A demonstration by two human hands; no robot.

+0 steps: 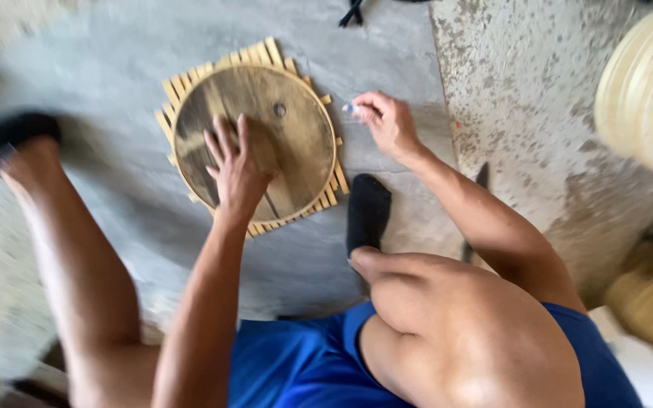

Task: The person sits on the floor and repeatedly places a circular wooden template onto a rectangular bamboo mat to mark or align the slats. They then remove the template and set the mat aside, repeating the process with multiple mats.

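Left hand [234,170] presses disc [266,128], right hand [388,121] beside

Round wooden disc [281,136] flat atop woven bamboo strips [190,79]

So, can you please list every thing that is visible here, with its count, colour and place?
round wooden disc: one, brown, on the floor at centre, lying on the slats
wooden slats: a mat of many, pale yellow, under the disc, ends showing around it
small marker-like object: one, whitish, blurred, in the right hand's fingers, by the disc's right edge
concrete floor: grey, speckled at the right
stacked round woven things: pale yellow, right edge, blurred
black strap: one, top edge
socks: two, black, on the feet
shorts: blue, bottom
left hand: flat on the disc
right hand: pinching the small object
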